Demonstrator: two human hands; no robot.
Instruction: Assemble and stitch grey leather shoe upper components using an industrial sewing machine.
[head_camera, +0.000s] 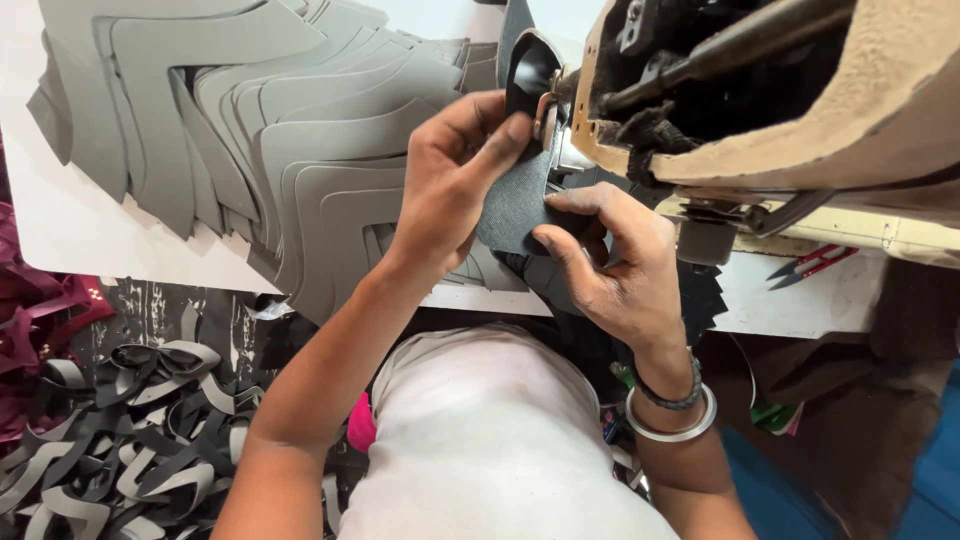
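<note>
The dark grey fabric piece (515, 205) sits between both hands at the front edge of the white worktable (60, 230), just under the head of the sewing machine (800, 90). Nearest the camera, the person's light shirt fills the bottom middle, and a heap of grey and black cut strips (130, 430) lies on the floor to the left. The right hand (620, 265), with a dark beaded band and a silver bangle (672, 420) at the wrist, has its fingers curled and pressing on the lower right edge of the piece. The left hand (455, 180) pinches the upper part of the piece between thumb and fingers, close to the machine's presser foot (548, 110). The hands are close together, both clamped on the same piece. Farther back on the table, a fanned stack of grey cut shapes (270, 130) spreads to the left. A pair of red-handled snips (815, 262) lies on the table to the right, beneath the machine.
</note>
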